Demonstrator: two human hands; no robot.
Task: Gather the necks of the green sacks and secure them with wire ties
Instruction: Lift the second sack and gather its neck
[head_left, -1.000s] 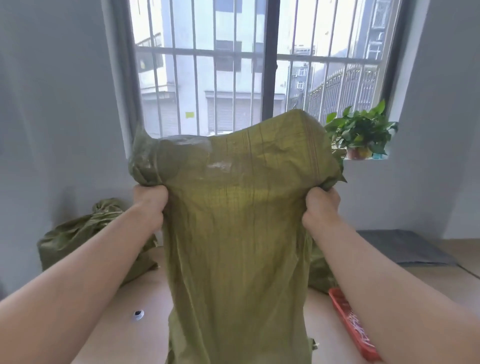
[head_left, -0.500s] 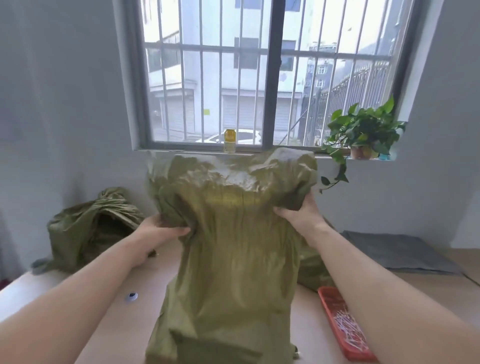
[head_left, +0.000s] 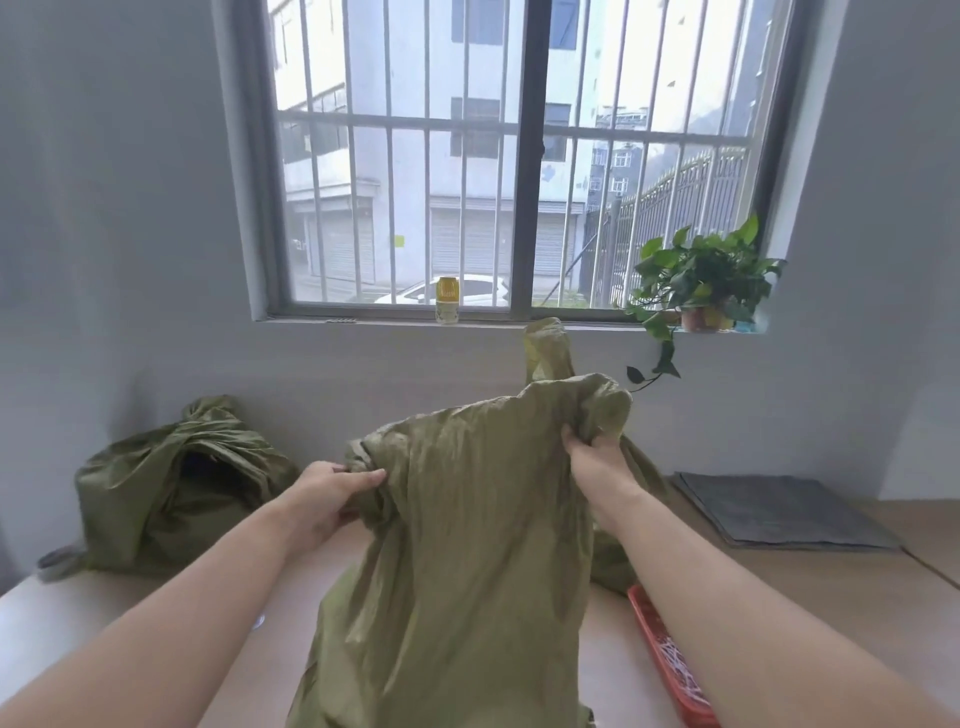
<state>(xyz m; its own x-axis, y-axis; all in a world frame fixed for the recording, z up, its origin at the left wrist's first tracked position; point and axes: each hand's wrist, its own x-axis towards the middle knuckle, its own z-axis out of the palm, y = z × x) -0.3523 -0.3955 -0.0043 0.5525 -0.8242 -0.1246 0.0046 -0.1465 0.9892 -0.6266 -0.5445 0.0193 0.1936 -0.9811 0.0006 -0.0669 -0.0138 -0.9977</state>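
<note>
1. Green sack (head_left: 467, 545) stood at the middle of the counter (head_left: 779, 587), its body running down to 6 o'clock, its top edge slumped and crumpled below the window sill.
2. A second earlier that top had been stretched wide and high across the window; half a second earlier it had already dropped to sill height, and it had since sunk lower and narrower.
3. The left hand (head_left: 327, 499), at 9 o'clock of the sack's top, had its fingers (head_left: 369, 475) clamped round a bunched roll of the fabric.
4. The right hand (head_left: 597, 467), at 2 o'clock and higher than the left, gripped the other corner, its fingers curled into the folds.
5. The two hands had come closer together than a second before.
6. A second green sack (head_left: 171, 483), its neck already gathered, sat at 9 o'clock against the wall.
7. A third green sack (head_left: 550, 353) showed its top at 12 o'clock behind the held one.
8. A red tray (head_left: 644, 618) with wire ties (head_left: 675, 660) lay at 4 o'clock, partly under the right forearm.
9. A grey mat (head_left: 779, 512) lay at 3 o'clock; a potted plant (head_left: 701, 275) at 1 o'clock and a yellow can (head_left: 448, 300) at 12 o'clock stood on the sill.
</note>
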